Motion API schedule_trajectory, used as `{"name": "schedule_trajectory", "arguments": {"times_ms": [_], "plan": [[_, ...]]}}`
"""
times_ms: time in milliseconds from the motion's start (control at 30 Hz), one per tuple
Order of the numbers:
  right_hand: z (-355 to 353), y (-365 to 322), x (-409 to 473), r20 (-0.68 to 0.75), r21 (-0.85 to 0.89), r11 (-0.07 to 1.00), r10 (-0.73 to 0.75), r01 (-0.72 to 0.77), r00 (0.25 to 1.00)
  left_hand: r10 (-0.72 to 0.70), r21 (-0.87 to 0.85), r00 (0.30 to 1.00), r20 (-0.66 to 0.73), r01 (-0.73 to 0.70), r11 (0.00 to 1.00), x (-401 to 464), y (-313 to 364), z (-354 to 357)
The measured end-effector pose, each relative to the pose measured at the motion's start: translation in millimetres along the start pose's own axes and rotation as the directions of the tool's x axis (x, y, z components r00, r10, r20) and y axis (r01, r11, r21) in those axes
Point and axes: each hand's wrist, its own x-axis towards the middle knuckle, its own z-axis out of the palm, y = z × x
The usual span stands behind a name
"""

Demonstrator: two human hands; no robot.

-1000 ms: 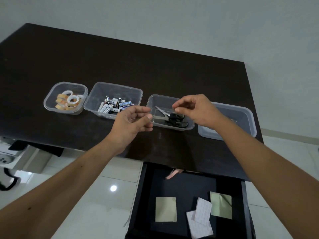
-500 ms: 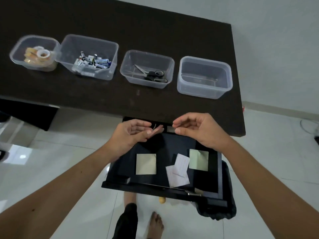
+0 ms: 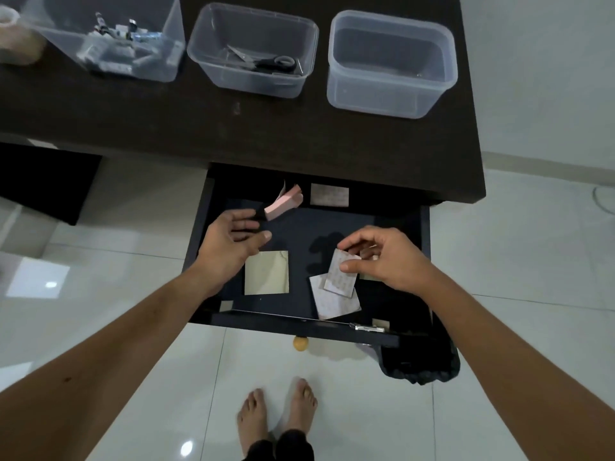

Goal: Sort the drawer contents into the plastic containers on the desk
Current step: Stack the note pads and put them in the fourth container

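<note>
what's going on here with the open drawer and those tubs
A person is clearing paper pads out of the open drawer. The right hand pinches a white patterned pad, while the left hand hovers open near a pink pad. On the desk, the rightmost container looks empty; its neighbour holds scissors.

In the black drawer, a pale green note sits at nine o'clock of white dotted sheets, pink notes at twelve.
</note>
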Motion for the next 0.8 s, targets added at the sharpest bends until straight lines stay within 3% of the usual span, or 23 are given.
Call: {"name": "schedule_trajectory", "arguments": {"times_ms": [133,333,567,800], "plan": [[7.7,7.8,6.8,-0.018,-0.026,0.999,-0.032,0.031,0.999,0.032,-0.046,0.999,-0.014,-0.032,0.998,10.7,0.9,6.8],[13.0,13.4,8.2,-0.049,-0.065,0.997,-0.038,0.035,0.998,0.114,0.025,0.993,-0.019,-0.114,0.993,19.0,-1.2,17.1],[13.0,11.3,7.2,-0.059,-0.08,0.997,-0.024,0.02,0.998,0.215,0.273,0.976,0.037,-0.217,0.937,18.2,-7.6,14.6],[15.1,10.5,4.4,-0.063,-0.125,0.992,0.019,-0.027,0.998,0.152,0.268,0.987,0.046,-0.159,0.95,14.1,-8.1,12.7]]}}
